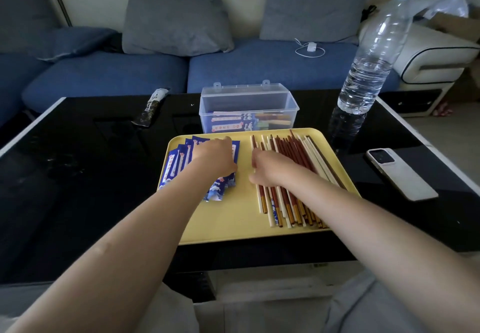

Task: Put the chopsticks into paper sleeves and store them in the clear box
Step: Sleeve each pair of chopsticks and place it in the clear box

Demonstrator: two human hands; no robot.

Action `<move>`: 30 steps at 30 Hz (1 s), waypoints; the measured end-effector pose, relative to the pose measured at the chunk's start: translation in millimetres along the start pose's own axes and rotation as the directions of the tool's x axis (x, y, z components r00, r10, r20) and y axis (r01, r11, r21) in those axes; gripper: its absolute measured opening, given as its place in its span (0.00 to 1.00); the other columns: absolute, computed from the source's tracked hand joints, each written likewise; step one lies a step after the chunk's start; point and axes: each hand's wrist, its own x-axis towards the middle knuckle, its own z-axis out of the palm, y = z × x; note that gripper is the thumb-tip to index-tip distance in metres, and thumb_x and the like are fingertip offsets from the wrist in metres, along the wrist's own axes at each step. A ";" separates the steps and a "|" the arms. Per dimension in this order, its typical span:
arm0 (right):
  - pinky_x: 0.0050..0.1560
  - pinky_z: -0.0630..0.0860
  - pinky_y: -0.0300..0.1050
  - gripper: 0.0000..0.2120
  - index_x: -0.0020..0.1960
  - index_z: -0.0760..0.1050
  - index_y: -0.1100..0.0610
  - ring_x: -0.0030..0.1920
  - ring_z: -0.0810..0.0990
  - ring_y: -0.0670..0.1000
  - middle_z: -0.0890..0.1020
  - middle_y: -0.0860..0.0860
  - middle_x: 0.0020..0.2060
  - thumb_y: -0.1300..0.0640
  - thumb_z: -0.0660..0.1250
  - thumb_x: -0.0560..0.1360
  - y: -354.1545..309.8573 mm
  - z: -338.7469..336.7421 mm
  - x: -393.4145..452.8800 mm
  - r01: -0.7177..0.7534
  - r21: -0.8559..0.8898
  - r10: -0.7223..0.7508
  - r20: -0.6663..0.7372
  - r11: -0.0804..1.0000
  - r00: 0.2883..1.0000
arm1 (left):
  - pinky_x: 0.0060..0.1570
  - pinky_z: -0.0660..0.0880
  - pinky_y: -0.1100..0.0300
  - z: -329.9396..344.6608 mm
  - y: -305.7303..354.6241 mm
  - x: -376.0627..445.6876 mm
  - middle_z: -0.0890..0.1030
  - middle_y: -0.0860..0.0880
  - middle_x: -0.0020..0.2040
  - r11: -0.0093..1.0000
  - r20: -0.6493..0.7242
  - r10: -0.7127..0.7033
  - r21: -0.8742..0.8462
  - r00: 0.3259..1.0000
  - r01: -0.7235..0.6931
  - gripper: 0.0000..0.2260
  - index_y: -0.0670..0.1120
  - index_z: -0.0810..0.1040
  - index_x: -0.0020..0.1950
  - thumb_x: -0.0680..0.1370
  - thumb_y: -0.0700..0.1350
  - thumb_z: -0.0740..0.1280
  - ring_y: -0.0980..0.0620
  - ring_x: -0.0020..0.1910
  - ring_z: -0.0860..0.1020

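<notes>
A yellow tray (233, 218) lies on the black table. On its left side is a fan of blue paper sleeves (179, 161); my left hand (215, 156) rests on top of them with its fingers reaching forward. On the tray's right side lies a pile of red-brown and cream chopsticks (291, 203); my right hand (270, 169) lies over the pile, fingers bent down onto the sticks. Whether it grips one is hidden. Behind the tray stands the clear box (246, 99), lid open, with several sleeved chopsticks inside.
A large water bottle (371, 55) stands at the back right of the black table (78, 177). A white phone (400, 174) lies right of the tray. A dark wrapper (152, 107) lies at the back left. A blue sofa (109, 73) with cushions is behind.
</notes>
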 end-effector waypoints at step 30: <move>0.34 0.76 0.40 0.08 0.57 0.80 0.63 0.31 0.78 0.48 0.84 0.55 0.38 0.61 0.69 0.80 40.2 -29.9 -17.8 0.021 0.958 0.107 -0.054 0.286 0.993 | 0.65 0.63 0.47 -14.0 10.1 -6.9 0.77 0.49 0.62 0.906 -0.598 0.290 -0.079 0.747 -0.415 0.17 0.53 0.80 0.64 0.76 0.55 0.67 0.45 0.63 0.72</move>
